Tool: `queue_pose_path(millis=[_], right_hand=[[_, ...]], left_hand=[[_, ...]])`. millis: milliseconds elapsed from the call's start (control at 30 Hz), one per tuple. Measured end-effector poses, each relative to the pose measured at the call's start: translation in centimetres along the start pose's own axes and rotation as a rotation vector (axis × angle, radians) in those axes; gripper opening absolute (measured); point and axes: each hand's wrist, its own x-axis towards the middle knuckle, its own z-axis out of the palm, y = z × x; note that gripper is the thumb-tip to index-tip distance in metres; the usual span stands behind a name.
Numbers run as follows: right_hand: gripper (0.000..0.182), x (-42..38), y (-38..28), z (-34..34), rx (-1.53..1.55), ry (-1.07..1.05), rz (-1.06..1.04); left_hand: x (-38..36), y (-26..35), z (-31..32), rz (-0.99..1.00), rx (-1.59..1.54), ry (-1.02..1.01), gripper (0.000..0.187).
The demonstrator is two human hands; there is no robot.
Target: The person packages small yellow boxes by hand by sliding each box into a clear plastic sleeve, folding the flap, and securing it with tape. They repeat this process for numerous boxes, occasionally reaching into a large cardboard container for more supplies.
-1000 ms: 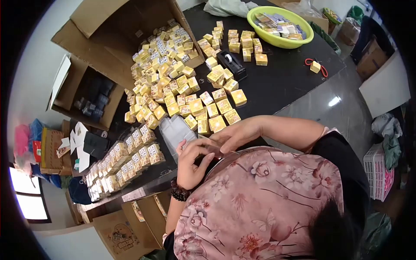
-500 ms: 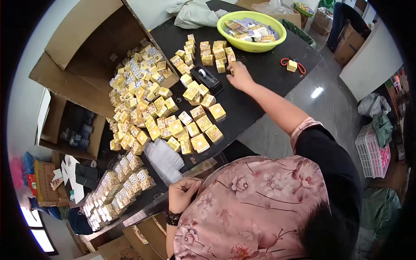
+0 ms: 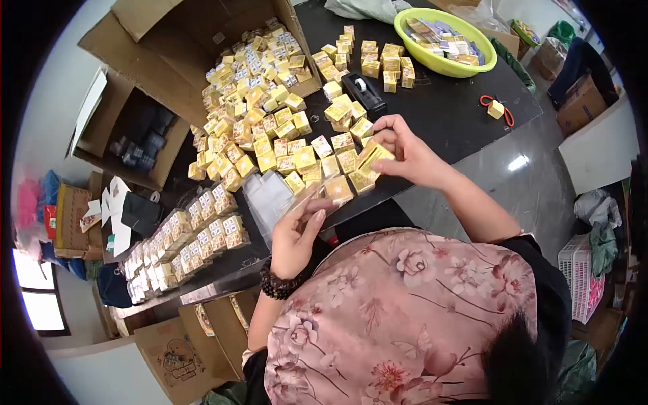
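Between the thumb and fingers of my right hand [image 3: 408,154] is a small yellow box [image 3: 375,159], held above the near edge of the black table [image 3: 442,135]. My left hand [image 3: 297,233] has its fingers around a clear plastic sleeve [image 3: 317,194], partly see-through against the boxes behind it. Beneath and beyond both hands lie many loose yellow boxes [image 3: 266,160]. A flat stack of clear sleeves [image 3: 266,196] rests left of my left hand. The black tape dispenser [image 3: 364,94] stands beyond my right hand.
An open cardboard box [image 3: 158,61] spills yellow boxes at the upper left. Rows of wrapped boxes [image 3: 181,241] stand at the lower left. A green basin [image 3: 405,30] sits at the far side, and red-handled scissors [image 3: 509,116] lie under a yellow box at the right.
My right hand has come back from the far boxes with a yellow box. My left hand has risen from the table edge with a clear sleeve. The view has shifted.
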Motion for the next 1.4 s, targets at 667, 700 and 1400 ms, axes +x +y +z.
queue_pose_path(millis=[667,700,1400], right_hand=[[0.041,-1.5,-0.4,7.5,0.162,0.036,-0.202],[0.042,-1.7,-0.1,7.8,0.12,0.057,-0.204],[0.031,-0.3,1.2,8.2,0.061,-0.225,-0.186]], left_hand=[[-1.5,1.5,0.2,0.359,0.441,0.179,0.037],[-1.4,1.3,0.4,0.363,0.399,0.193,0.034],[-1.3,0.3,-0.1,0.196,-0.24,0.206,0.04]])
